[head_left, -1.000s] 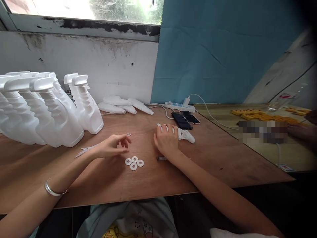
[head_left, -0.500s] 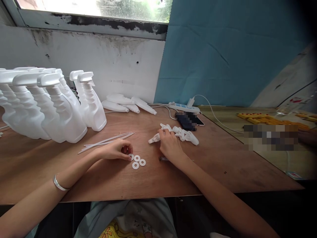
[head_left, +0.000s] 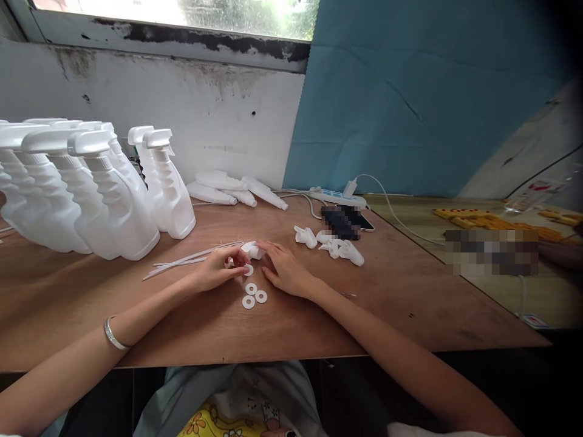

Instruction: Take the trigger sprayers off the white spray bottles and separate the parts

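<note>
A: Start me at the left edge of your feed. What do I have there?

B: I see a cluster of white spray bottles standing upright on the brown tabletop, trigger heads on. Just right of them, a few thin white tubes lie crossed, their far ends close to the left hand.

A: How is that hand closed?

B: I read a pinch: thumb and forefinger nearly together, with one white washer at their tips. The other fingers curl loosely. Behind it, near the wall, several white bottles lie on their sides without heads.

A: And in the middle?

B: Three more washers lie flat in a tight group, nearer the table's front edge than the pinched one. Just beyond that pinched washer, between the two hands, I make out a white trigger sprayer head, partly hidden by fingers.

A: Is the right hand gripping it?

B: I can't tell. Its fingers are extended and slightly bent, thumb apart, fingertips at the head's right side; whether they clasp it or only touch, I can't make out.

A: Farther right?

B: More sprayer heads lie loose on the tabletop, with a power strip behind them. Past the table's edge, yellow parts rest on a neighbouring surface.
</note>
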A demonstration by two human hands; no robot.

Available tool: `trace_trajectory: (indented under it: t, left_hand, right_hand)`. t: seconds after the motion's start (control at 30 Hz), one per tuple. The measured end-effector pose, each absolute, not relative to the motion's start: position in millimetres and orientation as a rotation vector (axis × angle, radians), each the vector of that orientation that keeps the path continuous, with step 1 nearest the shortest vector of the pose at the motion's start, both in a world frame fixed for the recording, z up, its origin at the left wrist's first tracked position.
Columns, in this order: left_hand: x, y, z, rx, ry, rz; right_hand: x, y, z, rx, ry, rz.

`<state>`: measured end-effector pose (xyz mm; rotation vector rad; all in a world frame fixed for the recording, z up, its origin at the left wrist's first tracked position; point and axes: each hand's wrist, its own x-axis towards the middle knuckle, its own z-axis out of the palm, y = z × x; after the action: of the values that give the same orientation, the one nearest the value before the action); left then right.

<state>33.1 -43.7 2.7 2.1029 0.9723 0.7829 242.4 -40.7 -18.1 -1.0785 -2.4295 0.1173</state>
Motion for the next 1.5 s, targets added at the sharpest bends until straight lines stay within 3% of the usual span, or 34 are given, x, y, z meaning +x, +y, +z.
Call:
trace_trajectory:
  t: [0.27,0.5,0.73,1.0,1.23,1.5]
  left_hand:
    - [34,-45,0,2.121,0.99,0.815]
    - [32,-38,-11,2.323,0.961,0.878]
    - [32,-37,-10,2.419,1.096,0.879]
    - [29,-35,-4,2.393,1.405,0.931]
    - [25,-31,0,2.337,1.327,1.01]
    - [38,-44,-5,2.105,1.016,0.777]
  right_hand:
    - [241,-44,-13,-0.914,-2.419,0.373]
    - [237,-50,-9,-0.898,-2.434,0.239]
    - [240,-48,-8,-0.883,-2.493,0.542]
    - [242,-39,-11,-0.904,-2.362,0.495]
    - [243,-41,-9,-0.907,-2.299,0.584]
    - [241,-48,-4,-0.951,-2.287,0.701]
